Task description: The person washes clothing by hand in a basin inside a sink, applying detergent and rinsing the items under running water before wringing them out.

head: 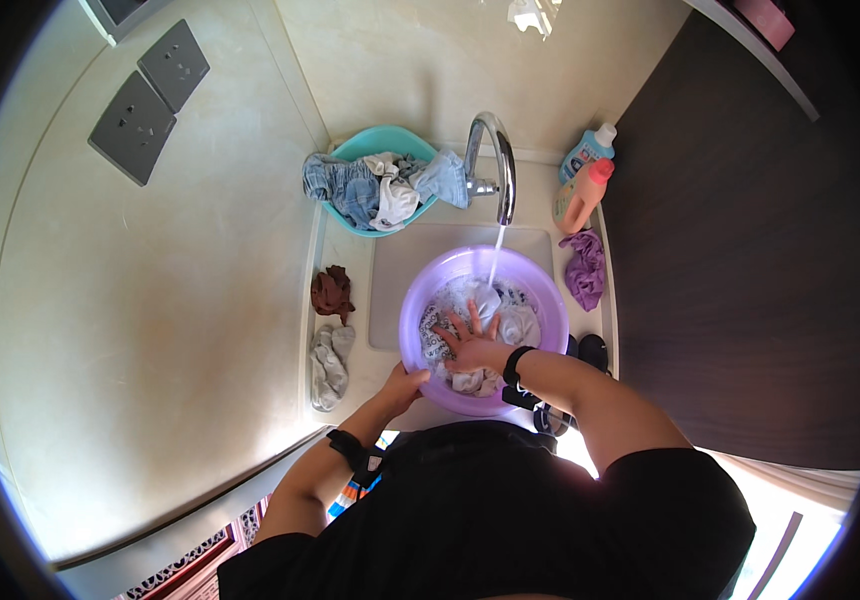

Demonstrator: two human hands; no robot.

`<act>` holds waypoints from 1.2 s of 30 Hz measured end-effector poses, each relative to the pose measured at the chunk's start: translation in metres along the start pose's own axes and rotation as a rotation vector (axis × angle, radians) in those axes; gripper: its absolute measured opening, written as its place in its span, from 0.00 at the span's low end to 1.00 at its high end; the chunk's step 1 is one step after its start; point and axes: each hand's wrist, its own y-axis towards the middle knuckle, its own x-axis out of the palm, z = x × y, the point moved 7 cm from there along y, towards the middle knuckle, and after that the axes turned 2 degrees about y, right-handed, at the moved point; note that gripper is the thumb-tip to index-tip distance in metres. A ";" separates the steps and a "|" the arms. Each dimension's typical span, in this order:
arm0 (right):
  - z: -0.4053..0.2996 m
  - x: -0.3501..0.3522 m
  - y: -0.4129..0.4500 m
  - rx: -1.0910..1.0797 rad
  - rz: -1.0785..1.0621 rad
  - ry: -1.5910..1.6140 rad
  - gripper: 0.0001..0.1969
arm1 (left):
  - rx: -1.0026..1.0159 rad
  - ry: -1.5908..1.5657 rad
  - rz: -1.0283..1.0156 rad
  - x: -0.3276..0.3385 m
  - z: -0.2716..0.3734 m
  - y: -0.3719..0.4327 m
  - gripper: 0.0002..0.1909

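Observation:
A purple plastic basin (484, 406) stands over the sink, holding soapy water and wet white garments (518, 327), one printed with dark lettering. Water runs into it from a curved chrome faucet (505, 172). My left hand (404, 388) grips the basin's lower left rim, the thumb over the edge. With fingers spread, my right hand (472, 341) lies on the wet clothes inside the basin and grasps nothing that I can make out. Dark bands with small devices are strapped on both forearms.
Behind the sink (392, 274) is a teal basin (379, 135) of denim and white clothes. A brown cloth (332, 292) and grey-white socks (330, 367) lie left. At right stand a blue bottle (583, 154) and an orange detergent bottle (580, 201), near a purple cloth (585, 268) and dark objects (592, 352).

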 end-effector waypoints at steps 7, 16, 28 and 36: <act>-0.007 -0.023 -0.027 -0.035 -0.103 0.082 0.48 | 0.038 -0.026 0.000 -0.001 -0.005 -0.004 0.28; 0.048 -0.023 -0.042 0.179 -0.027 0.055 0.68 | 0.034 -0.015 -0.007 -0.001 -0.001 -0.004 0.28; 0.028 -0.030 -0.029 -0.044 0.115 0.030 0.63 | 0.038 0.006 -0.016 -0.004 -0.005 0.000 0.29; 0.013 -0.036 -0.048 0.051 -0.061 0.095 0.64 | -0.012 0.047 0.030 -0.006 -0.007 -0.001 0.30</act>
